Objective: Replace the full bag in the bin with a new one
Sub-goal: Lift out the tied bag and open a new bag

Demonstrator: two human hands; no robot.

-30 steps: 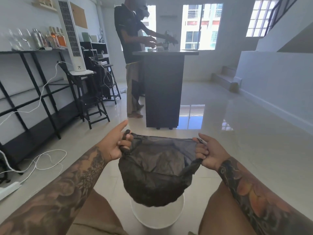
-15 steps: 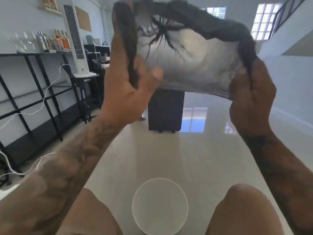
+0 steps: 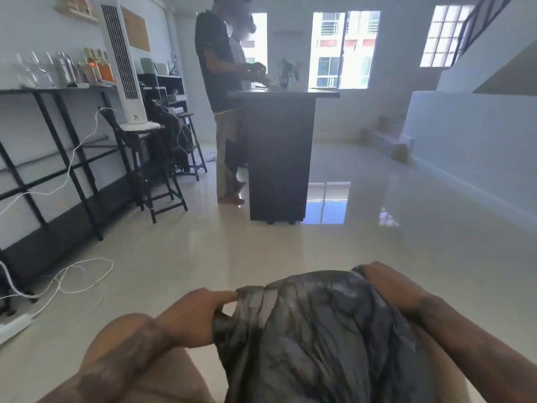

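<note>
Black bag (image 3: 319,338) was low in the head view, between the knees, billowed and stretched between both hands. Left hand (image 3: 191,318) gripped the bag's left edge: thumb laid along the top, fingers curled under the bunched plastic. Right hand (image 3: 386,286) held the right edge; its fingers were mostly hidden behind the bag, so their position could not be told. Bin was not visible. Farther off, a second person (image 3: 220,82) stood at a dark counter (image 3: 279,152).
</note>
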